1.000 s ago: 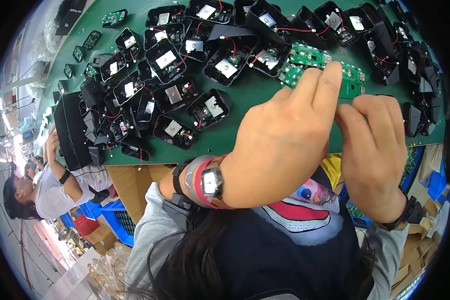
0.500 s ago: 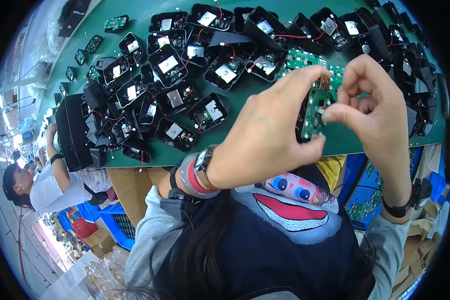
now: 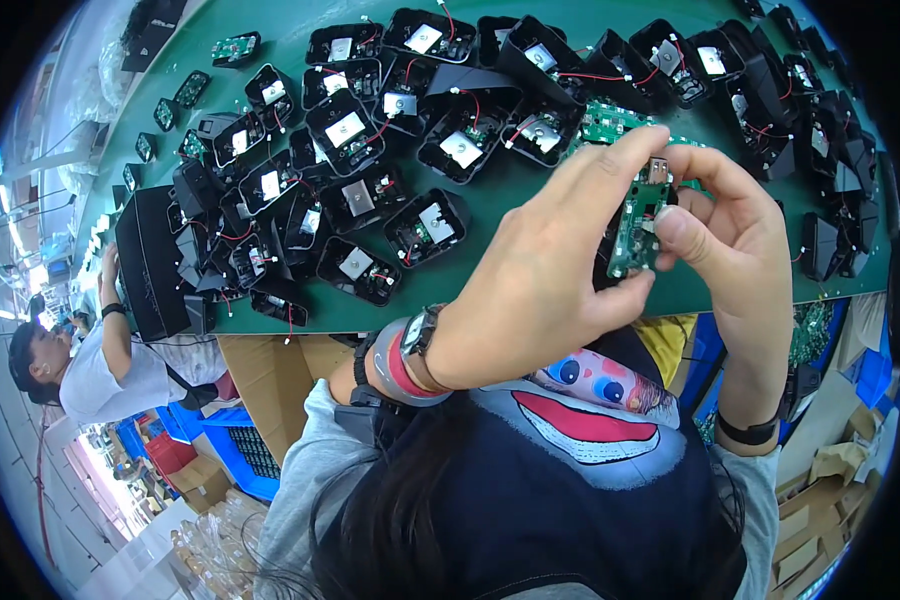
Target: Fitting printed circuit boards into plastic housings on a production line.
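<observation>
A narrow green circuit board [image 3: 626, 243] with a metal USB-type port at its top end is held upright over the table's near side. My left hand [image 3: 545, 255] grips it along the left, fingers at the top and thumb at the lower end. Part of a black piece shows behind the board, mostly hidden by this hand. My right hand [image 3: 730, 225] closes on the board's right side, its thumb pressed near a small pale connector. Whether that thumb also pinches a wire is too small to tell. More green boards [image 3: 610, 122] lie just beyond my hands.
Several open black housings [image 3: 425, 232] with silver blocks and red-black wires crowd the green table [image 3: 530, 290]. A black box [image 3: 148, 262] stands at left, near another person [image 3: 110, 355]. Below the table edge are a cardboard box [image 3: 270, 385] and a blue crate [image 3: 245, 450].
My right hand has moved left and closed in on the board; its fingers now reach the port end. The board has turned slightly, showing more of its face. My left hand keeps its grip.
</observation>
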A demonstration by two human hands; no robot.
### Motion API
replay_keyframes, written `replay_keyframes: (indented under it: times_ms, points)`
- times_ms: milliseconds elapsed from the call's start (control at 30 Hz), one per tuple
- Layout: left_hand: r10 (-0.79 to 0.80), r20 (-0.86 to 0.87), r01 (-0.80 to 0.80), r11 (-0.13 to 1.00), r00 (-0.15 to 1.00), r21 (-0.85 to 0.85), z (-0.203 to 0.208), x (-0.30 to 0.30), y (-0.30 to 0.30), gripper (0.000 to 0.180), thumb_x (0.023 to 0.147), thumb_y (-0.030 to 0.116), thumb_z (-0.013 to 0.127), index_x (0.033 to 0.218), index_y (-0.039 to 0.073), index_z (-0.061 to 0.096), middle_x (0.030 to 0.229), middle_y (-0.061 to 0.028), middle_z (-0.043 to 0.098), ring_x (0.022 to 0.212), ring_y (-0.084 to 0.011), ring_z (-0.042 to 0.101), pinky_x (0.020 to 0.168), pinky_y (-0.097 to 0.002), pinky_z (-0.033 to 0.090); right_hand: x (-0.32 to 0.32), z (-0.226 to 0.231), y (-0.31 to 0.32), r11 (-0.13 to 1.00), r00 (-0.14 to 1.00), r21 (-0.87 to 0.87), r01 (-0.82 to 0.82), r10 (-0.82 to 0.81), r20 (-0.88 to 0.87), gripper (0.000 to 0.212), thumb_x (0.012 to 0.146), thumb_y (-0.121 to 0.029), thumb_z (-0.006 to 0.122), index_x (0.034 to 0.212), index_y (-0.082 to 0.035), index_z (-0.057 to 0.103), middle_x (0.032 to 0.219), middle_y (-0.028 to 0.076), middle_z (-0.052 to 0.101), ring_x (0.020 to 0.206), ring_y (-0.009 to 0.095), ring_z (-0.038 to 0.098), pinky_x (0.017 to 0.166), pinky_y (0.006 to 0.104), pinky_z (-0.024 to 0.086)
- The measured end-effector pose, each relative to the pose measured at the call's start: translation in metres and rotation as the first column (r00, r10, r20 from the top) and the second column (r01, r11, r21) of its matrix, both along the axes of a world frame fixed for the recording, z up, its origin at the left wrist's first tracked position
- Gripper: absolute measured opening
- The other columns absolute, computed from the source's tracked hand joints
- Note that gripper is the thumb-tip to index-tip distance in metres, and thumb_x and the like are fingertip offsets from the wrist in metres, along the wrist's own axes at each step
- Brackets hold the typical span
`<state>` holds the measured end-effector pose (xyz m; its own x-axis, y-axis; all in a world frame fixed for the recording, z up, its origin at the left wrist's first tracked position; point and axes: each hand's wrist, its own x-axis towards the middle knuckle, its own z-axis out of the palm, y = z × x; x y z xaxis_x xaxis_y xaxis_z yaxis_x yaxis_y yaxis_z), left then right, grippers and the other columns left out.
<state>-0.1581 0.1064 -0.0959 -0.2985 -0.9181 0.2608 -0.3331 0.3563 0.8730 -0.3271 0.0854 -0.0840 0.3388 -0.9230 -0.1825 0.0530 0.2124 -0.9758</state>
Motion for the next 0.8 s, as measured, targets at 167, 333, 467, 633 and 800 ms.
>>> replay_keyframes:
  times_ms: [167, 333, 467, 633, 800]
  points:
    - [0.026, -0.047, -0.026, 1.0, 0.999, 0.002, -0.005, -0.002, 0.004, 0.072, 0.063, 0.001, 0.067, 0.128, 0.006, 0.036, 0.109, -0.0184, 0.051, 0.091, -0.038, 0.056, 0.072, -0.0385, 0.049, 0.007, 0.002, 0.005, 0.999, 0.999, -0.032, -0.021, 0.02, -0.044, 0.037, 0.082, -0.006, 0.063, 0.114, 0.004, 0.047, 0.1, 0.004, 0.053, 0.077, 0.006, 0.053, 0.06, 0.0177, 0.044]
    - [0.045, -0.075, -0.046, 0.999, 0.996, -0.008, -0.015, -0.005, 0.0, 0.073, 0.065, -0.001, 0.067, 0.129, 0.005, 0.033, 0.107, -0.0181, 0.049, 0.091, -0.0372, 0.055, 0.075, -0.0372, 0.048, 0.01, -0.01, 0.011, 0.921, 0.964, -0.387, 0.045, -0.142, -0.226, 0.031, 0.082, -0.003, 0.061, 0.11, 0.005, 0.052, 0.11, 0.007, 0.049, 0.083, 0.008, 0.052, 0.066, 0.0182, 0.044]
    - [0.01, -0.215, 0.017, 0.992, 0.976, 0.122, -0.021, -0.004, 0.0, 0.086, 0.07, -0.003, 0.067, 0.14, 0.006, 0.017, 0.107, -0.0185, 0.048, 0.095, -0.0331, 0.054, 0.085, -0.0346, 0.044, 0.01, -0.009, 0.017, 0.837, 0.882, -0.546, -0.014, -0.247, -0.401, 0.03, 0.078, 0.003, 0.062, 0.108, 0.0, 0.059, 0.112, 0.008, 0.049, 0.082, 0.009, 0.052, 0.071, 0.0201, 0.045]
    - [0.022, -0.293, 0.08, 0.941, 0.956, 0.33, -0.016, -0.008, 0.0, 0.091, 0.075, 0.004, 0.068, 0.143, 0.005, 0.007, 0.109, -0.0206, 0.051, 0.097, -0.0291, 0.055, 0.086, -0.0348, 0.044, 0.015, -0.003, 0.022, 0.78, 0.818, -0.625, -0.037, -0.336, -0.467, 0.031, 0.076, 0.006, 0.061, 0.107, -0.001, 0.059, 0.109, 0.009, 0.051, 0.083, 0.01, 0.054, 0.07, 0.0201, 0.045]
    - [0.007, -0.171, 0.056, 0.93, 0.985, 0.362, -0.018, -0.008, -0.001, 0.081, 0.075, 0.008, 0.071, 0.137, 0.005, 0.019, 0.086, -0.0142, 0.054, 0.08, -0.0256, 0.056, 0.078, -0.0334, 0.045, 0.007, -0.003, 0.021, 0.883, 0.945, -0.468, 0.014, -0.165, -0.282, 0.017, 0.078, 0.005, 0.059, 0.095, 0.003, 0.056, 0.102, 0.009, 0.053, 0.084, 0.011, 0.054, 0.069, 0.0218, 0.046]
